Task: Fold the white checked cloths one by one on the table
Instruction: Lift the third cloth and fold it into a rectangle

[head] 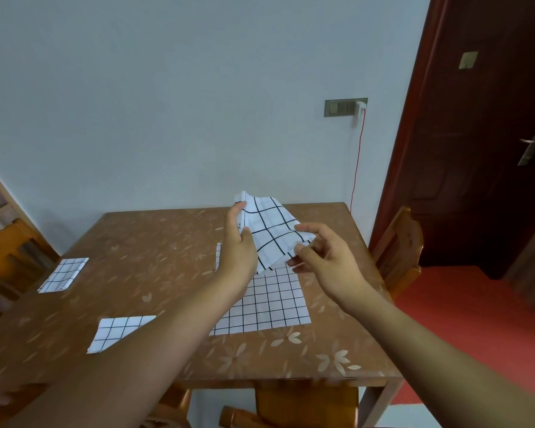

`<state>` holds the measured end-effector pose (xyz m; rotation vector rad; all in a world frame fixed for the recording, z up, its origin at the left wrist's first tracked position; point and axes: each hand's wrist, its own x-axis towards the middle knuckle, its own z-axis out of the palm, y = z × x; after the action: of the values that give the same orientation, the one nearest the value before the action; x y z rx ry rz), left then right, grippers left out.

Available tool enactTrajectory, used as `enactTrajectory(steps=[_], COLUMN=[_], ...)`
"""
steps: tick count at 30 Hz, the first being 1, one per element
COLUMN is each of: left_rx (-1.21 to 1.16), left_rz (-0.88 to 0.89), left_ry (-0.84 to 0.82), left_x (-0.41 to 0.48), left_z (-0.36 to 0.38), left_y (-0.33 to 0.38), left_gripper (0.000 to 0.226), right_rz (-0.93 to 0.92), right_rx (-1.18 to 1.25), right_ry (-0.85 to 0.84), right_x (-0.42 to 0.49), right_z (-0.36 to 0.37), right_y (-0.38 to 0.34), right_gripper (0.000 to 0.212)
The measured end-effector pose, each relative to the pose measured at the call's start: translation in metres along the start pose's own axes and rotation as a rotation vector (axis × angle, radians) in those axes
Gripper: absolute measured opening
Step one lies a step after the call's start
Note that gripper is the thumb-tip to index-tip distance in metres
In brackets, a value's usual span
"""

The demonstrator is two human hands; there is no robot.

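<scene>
left hand (240, 242) and right hand (325, 257), raised over the table (152, 242), pinch the lifted cloth (269, 230) between fingers.

Held cloth (271, 234): white, checked with thin black lines, as is the flat cloth (266, 304). Table (155, 242): brown with pale flower motifs. Door (464, 149) dark red-brown; floor (476, 319) red.

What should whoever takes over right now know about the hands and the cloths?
Hands: the left hand grips the lifted cloth at its left edge, above the table; the right hand pinches its right edge.
Under the hands the flat cloth lies spread open, unfolded.
Done: the far folded cloth and the near folded cloth lie at the table's left.
Left: fold the lifted cloth, then the flat one.
</scene>
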<state>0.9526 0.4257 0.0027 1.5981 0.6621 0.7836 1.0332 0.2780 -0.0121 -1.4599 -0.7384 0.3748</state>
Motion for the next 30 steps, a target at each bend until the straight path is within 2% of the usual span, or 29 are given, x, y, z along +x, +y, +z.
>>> enactTrajectory(steps=[9,15,19,21,22,24,26,30], left_rx=[0.096,0.001,-0.109,-0.084,-0.048,0.055,0.137,0.020], left_rz=[0.031,0.052,-0.003,0.005,0.037,0.111,0.136,0.075], left_ry=[-0.088,-0.079,-0.087,-0.134,-0.176,-0.279,-0.374,-0.472], left_x=[-0.006,-0.003,0.002,0.006,0.008,0.007,0.005,0.003], left_z=[-0.001,-0.005,-0.012,-0.018,-0.022,-0.027,-0.028,-0.025], left_y=[-0.009,-0.011,-0.010,-0.011,-0.012,-0.011,-0.012,-0.015], left_gripper=[0.037,0.033,0.036,0.040,0.043,0.046,0.048,0.048], right_rz=[0.071,0.163,0.246,0.275,0.274,0.273,0.263,0.228], right_rx=[-0.039,0.231,0.356,0.417,0.431,0.382,0.306,0.191], right_ry=[0.115,0.085,0.034,0.018,0.019,0.023,-0.004,-0.038], right_x=[0.001,-0.002,0.002,0.005,0.007,0.013,0.018,0.024], right_z=[0.002,-0.003,-0.009,-0.011,-0.012,-0.016,-0.015,-0.007], right_y=[0.006,0.010,0.011,0.008,0.006,0.005,0.001,0.000], right_gripper=[0.032,0.051,0.043,0.024,0.022,0.035,0.033,0.024])
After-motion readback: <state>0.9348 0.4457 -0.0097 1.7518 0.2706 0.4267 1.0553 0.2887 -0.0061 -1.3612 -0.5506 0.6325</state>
